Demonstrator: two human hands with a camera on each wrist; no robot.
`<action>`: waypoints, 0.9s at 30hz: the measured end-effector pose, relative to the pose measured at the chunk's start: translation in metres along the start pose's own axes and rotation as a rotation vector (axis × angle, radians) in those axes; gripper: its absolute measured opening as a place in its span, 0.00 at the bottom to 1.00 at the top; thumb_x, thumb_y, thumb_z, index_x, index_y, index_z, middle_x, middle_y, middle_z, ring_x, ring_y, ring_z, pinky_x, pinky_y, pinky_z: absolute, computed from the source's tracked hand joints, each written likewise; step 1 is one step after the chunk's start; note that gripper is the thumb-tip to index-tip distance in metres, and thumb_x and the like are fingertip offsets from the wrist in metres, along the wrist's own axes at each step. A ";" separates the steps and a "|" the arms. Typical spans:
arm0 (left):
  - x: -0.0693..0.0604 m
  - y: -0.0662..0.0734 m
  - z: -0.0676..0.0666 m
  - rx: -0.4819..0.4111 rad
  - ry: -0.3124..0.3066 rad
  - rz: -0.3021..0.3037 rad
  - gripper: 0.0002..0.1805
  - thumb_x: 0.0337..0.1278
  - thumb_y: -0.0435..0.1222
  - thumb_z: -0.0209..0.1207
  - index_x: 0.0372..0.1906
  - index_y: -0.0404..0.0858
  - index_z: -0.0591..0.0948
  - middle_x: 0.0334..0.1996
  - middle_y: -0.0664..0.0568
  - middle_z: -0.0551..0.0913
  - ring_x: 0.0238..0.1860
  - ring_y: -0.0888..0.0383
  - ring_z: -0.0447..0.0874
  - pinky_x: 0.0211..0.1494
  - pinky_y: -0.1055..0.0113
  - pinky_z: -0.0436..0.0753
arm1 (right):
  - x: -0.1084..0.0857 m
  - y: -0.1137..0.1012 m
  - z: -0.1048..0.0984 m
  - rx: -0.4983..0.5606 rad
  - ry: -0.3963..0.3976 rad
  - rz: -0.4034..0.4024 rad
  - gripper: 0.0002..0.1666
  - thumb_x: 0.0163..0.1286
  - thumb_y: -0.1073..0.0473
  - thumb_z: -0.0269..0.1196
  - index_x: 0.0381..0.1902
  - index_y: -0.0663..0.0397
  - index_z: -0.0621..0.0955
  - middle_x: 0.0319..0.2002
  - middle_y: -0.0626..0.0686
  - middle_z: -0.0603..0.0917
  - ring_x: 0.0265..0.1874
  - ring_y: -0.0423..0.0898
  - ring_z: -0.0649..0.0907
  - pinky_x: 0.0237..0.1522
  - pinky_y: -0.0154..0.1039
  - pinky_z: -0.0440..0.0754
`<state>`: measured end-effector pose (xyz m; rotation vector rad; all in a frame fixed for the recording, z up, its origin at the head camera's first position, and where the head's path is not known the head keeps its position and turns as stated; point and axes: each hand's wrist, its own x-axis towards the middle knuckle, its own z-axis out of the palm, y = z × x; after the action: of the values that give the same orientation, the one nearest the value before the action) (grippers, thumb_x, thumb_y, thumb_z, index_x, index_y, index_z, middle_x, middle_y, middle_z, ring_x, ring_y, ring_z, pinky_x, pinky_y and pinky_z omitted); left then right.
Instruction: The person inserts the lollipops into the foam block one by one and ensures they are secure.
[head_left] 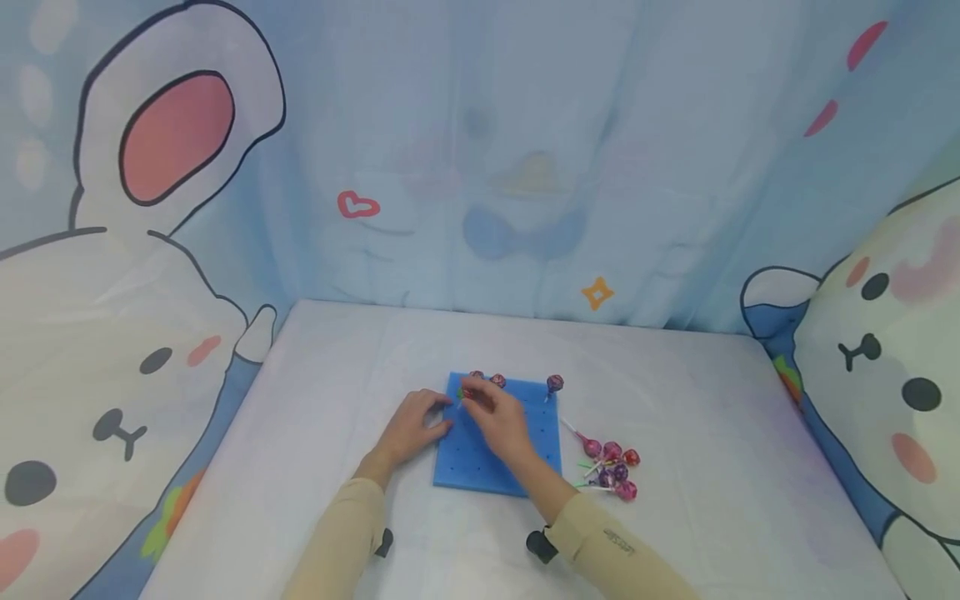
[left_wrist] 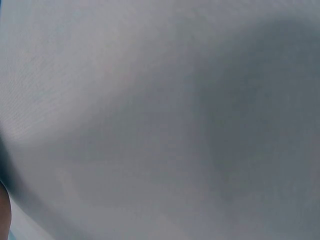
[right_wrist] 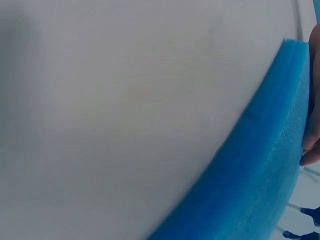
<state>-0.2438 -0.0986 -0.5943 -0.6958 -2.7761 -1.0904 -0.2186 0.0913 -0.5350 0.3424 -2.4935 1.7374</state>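
Nearby, loose lollipops [head_left: 619, 472] lie right of the blue board [head_left: 467, 477]. The left hand [head_left: 413, 427], grip spread at its left edge, should steady it. The right hand's [head_left: 497, 419] grip pinches a lollipop [head_left: 466, 392] above the far-left part; best keep its stick upright, clear of the standing lollipops [head_left: 498, 381] beyond.

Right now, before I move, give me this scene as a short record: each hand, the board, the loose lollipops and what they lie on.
Left hand: at the left edge of the board
Right hand: over the board, pinching a lollipop
Board: blue, with holes; one lollipop leans at its far right corner
Pile: loose lollipops, right of the board
Surface: white table
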 end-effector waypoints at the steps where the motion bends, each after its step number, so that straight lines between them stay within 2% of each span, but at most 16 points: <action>1: 0.000 0.000 0.000 -0.005 -0.003 -0.001 0.19 0.60 0.42 0.63 0.55 0.41 0.78 0.51 0.52 0.81 0.58 0.53 0.75 0.67 0.56 0.70 | 0.000 0.000 0.001 -0.011 0.005 0.000 0.18 0.68 0.66 0.63 0.56 0.55 0.81 0.56 0.52 0.82 0.58 0.48 0.80 0.56 0.35 0.78; 7: 0.000 0.003 0.000 0.000 -0.004 -0.004 0.20 0.60 0.42 0.64 0.55 0.41 0.78 0.51 0.51 0.81 0.58 0.52 0.75 0.67 0.56 0.70 | 0.002 0.004 0.004 -0.019 0.025 0.028 0.18 0.68 0.66 0.63 0.56 0.55 0.81 0.55 0.50 0.83 0.57 0.46 0.80 0.56 0.33 0.78; 19: -0.001 0.002 0.001 0.002 -0.002 -0.012 0.19 0.61 0.41 0.63 0.56 0.41 0.78 0.52 0.51 0.81 0.58 0.53 0.74 0.67 0.56 0.69 | 0.003 0.002 0.004 -0.002 0.037 0.079 0.18 0.68 0.64 0.63 0.56 0.56 0.81 0.53 0.51 0.84 0.57 0.48 0.81 0.57 0.37 0.78; 27: 0.000 0.000 0.001 -0.006 0.000 0.012 0.19 0.60 0.41 0.64 0.55 0.40 0.79 0.51 0.51 0.81 0.57 0.52 0.75 0.66 0.55 0.70 | 0.002 0.006 0.008 -0.055 0.028 0.105 0.19 0.68 0.64 0.63 0.57 0.54 0.81 0.55 0.53 0.83 0.57 0.48 0.80 0.56 0.37 0.79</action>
<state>-0.2435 -0.0980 -0.5945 -0.7124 -2.7655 -1.0973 -0.2214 0.0853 -0.5435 0.1847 -2.5774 1.6937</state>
